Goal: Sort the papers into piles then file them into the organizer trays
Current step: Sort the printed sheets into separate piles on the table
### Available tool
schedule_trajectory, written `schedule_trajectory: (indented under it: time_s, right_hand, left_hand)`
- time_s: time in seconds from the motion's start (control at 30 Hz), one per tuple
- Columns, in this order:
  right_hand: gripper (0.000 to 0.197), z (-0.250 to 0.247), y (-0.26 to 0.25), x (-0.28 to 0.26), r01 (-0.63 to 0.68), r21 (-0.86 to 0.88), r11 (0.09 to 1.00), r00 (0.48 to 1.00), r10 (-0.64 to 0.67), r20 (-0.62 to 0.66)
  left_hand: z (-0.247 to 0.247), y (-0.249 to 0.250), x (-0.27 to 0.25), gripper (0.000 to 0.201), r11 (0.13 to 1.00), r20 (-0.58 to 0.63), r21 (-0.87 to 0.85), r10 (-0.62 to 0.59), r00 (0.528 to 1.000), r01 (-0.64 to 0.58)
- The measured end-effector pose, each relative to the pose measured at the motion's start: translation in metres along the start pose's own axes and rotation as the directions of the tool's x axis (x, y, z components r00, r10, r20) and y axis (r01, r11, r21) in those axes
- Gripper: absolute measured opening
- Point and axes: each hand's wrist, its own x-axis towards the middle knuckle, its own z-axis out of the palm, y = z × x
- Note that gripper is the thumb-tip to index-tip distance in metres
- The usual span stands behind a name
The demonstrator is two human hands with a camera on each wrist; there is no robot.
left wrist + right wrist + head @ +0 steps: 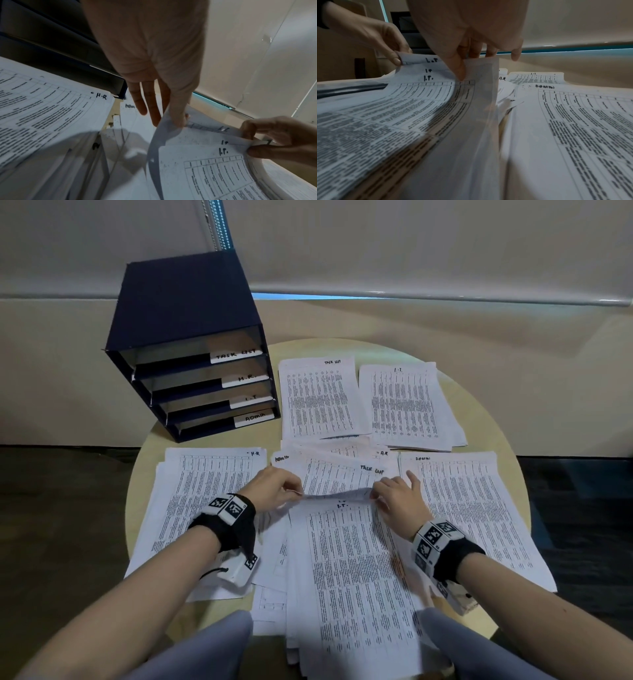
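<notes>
Both hands lift the far edge of a few sheets marked I.T. off the loose middle heap. My left hand pinches their left corner between thumb and forefinger. My right hand pinches the right corner, its other fingers spread. Four sorted piles lie around: H.R at the left, Admin at the right, Task List and I.T. at the back. The dark blue organizer stands back left, with trays labelled Task List, H.R., I.T. and Admin.
The round pale wooden table is almost covered by paper. More unsorted sheets fan out beyond the lifted edge. My knees are under the near rim. A wall and a lowered blind stand behind.
</notes>
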Motion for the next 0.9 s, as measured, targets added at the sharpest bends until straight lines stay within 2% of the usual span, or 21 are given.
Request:
schedule_trajectory:
  time_s: [0.1,0.2,0.27,0.37,0.43,0.53,0.6,0.7,0.8,0.83,0.9]
  right_hand:
    - [0.006,-0.001,0.000,-0.006,0.003,0.031,1.000,1.000,-0.002,-0.031]
    - [0.006,-0.002,0.003,-0.013,0.011,0.064,0.998,0.999,-0.008,-0.046]
    - [0.008,-0.003,0.005,-0.018,0.013,0.087,0.996,0.999,-0.009,-0.047]
    - [0.009,-0.005,0.008,-0.021,0.008,0.135,0.991,0.999,-0.003,-0.038]
    - [0.008,-0.006,0.009,-0.023,0.000,0.144,0.990,1.000,0.002,-0.016]
    - [0.009,-0.009,0.010,-0.024,-0.011,0.177,0.984,1.000,0.013,-0.011]
    - [0.016,-0.009,0.008,-0.024,-0.027,0.201,0.979,1.000,0.029,-0.005]
    - [0.024,-0.006,0.006,-0.024,-0.006,0.172,0.985,1.000,0.004,0.012]
    - [0.020,-0.007,0.006,-0.025,0.046,0.136,0.990,0.999,-0.050,0.022]
    - [0.024,-0.008,0.006,-0.025,0.055,0.137,0.989,0.998,-0.060,0.028]
    - [0.018,-0.007,0.007,-0.025,0.064,0.127,0.990,0.998,-0.067,0.019]
  left_hand:
    - [0.005,0.002,0.015,0.027,1.000,-0.066,0.007,-0.021,0.998,0.022]
    - [0.011,0.006,0.038,0.038,0.971,-0.159,0.235,0.009,0.987,0.029]
    - [0.013,0.008,0.050,0.042,0.924,-0.159,0.381,0.034,0.987,0.030]
    - [0.013,0.009,0.058,0.026,0.858,-0.115,0.511,0.025,0.993,0.038]
    - [0.012,0.006,0.056,0.020,0.846,-0.125,0.532,0.030,0.992,0.042]
    - [0.014,-0.002,0.044,0.023,0.877,-0.188,0.481,0.086,0.979,0.016]
    - [0.013,-0.006,0.034,0.014,0.906,-0.196,0.422,0.067,0.978,0.023]
    - [0.008,-0.008,0.022,0.031,0.957,-0.102,0.253,-0.121,0.987,0.143]
    - [-0.002,-0.004,0.014,0.024,0.972,-0.017,0.084,-0.221,0.975,0.222]
    - [-0.006,-0.002,0.013,0.020,0.971,0.006,0.040,-0.235,0.972,0.234]
    - [-0.012,-0.002,0.014,0.015,0.973,0.038,-0.009,-0.229,0.973,0.230]
